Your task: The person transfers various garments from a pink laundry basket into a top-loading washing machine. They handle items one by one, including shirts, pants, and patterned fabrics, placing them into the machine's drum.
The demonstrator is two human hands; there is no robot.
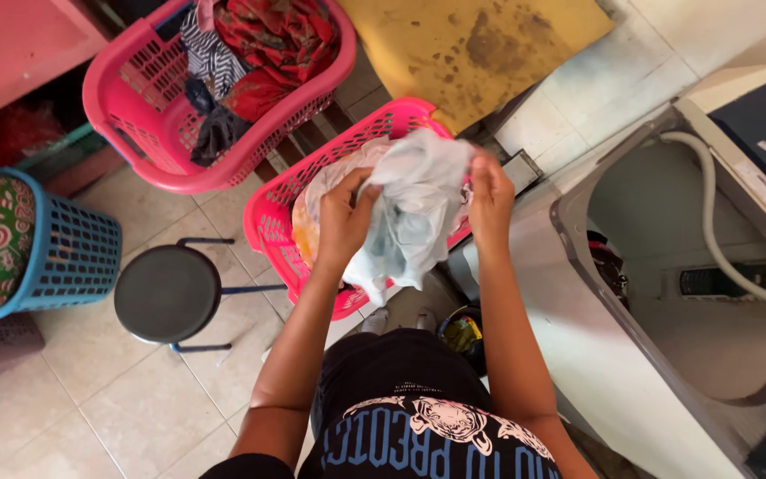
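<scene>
Head view: gripping pale garment (418, 208) with left hand (343, 222) and right hand (489, 200), both closed on cloth, holding it above near pink basket (268, 222). Risking hem trailing past basket rim onto tiled floor (135, 390) through loosening grip.

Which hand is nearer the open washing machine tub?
Right. The right hand grips the pale garment beside the washing machine tub; the left hand holds its far side.
</scene>
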